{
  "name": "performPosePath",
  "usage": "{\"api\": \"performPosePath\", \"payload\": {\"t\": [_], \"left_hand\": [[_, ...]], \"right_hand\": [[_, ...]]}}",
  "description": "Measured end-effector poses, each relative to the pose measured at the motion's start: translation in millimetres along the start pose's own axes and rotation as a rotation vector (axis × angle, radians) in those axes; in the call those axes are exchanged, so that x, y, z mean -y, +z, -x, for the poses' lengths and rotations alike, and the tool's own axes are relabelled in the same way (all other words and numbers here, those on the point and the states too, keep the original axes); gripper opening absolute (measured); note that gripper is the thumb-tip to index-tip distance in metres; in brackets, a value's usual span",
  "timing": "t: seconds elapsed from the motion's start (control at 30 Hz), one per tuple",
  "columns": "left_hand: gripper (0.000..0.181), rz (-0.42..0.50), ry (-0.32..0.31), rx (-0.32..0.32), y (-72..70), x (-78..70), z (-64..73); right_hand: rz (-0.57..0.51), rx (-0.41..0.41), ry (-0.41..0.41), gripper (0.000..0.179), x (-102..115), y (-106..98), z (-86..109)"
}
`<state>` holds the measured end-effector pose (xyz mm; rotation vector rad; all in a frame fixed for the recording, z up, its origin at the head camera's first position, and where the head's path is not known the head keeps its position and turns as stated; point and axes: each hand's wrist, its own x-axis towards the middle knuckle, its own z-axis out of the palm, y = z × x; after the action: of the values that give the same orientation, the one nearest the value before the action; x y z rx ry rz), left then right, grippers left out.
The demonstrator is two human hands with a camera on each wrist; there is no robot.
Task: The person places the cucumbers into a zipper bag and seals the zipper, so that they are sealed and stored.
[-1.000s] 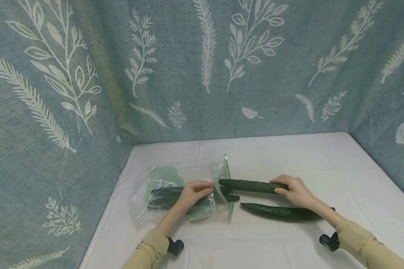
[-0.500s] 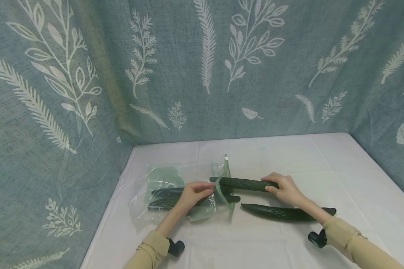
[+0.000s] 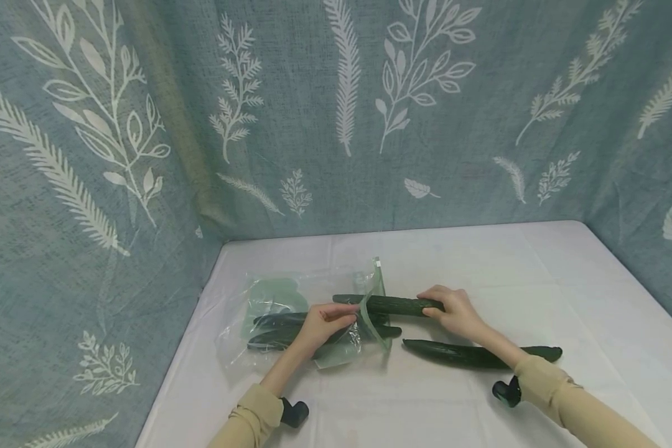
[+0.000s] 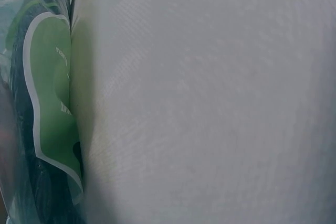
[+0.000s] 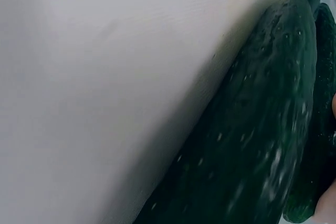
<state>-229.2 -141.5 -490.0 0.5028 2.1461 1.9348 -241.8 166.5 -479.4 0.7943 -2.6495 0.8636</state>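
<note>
A clear zip bag with a green print (image 3: 274, 295) lies on its side, its mouth toward the right. Inside are two dark cucumbers (image 3: 271, 338), one poking out past the opening. My left hand (image 3: 322, 323) pinches the bag's near edge at the mouth between thumb and fingers. My right hand (image 3: 450, 311) grips the right end of another cucumber (image 3: 397, 305), whose left part is inside the bag's mouth. In the right wrist view this held cucumber (image 5: 310, 182) shows behind a loose cucumber (image 5: 247, 129), which lies on the table below my right hand.
A white cloth covers the table (image 3: 509, 267). Blue-green curtains (image 3: 313, 124) with white leaf patterns hang at the back and sides. A dark wrist camera (image 3: 294, 413) sits on the left wrist, and another (image 3: 506, 393) on the right.
My right hand has moved left, sliding its cucumber deeper through the bag's mouth. The left hand keeps its pinch on the bag, and the loose cucumber stays put.
</note>
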Motion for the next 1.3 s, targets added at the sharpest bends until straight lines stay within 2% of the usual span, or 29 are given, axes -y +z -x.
{"api": "performPosePath", "payload": {"t": [0.3, 0.63, 0.97, 1.3], "left_hand": [[0.034, -0.014, 0.026, 0.006, 2.2, -0.8, -2.3], [0.034, -0.018, 0.000, -0.003, -1.0, -2.0, -0.4], [0.035, -0.029, -0.025, -0.024, -2.2, -4.1, 1.0], [0.035, -0.004, -0.022, -0.041, 1.1, -2.2, -0.1]], "right_hand": [[-0.010, -0.010, -0.009, 0.029, 6.4, 5.6, -7.4], [-0.013, 0.013, -0.006, 0.030, 17.3, 11.8, -18.1], [-0.012, -0.016, -0.053, 0.029, 24.7, 22.3, -31.0], [-0.089, -0.010, -0.014, 0.031, 31.2, 33.9, -38.4]]}}
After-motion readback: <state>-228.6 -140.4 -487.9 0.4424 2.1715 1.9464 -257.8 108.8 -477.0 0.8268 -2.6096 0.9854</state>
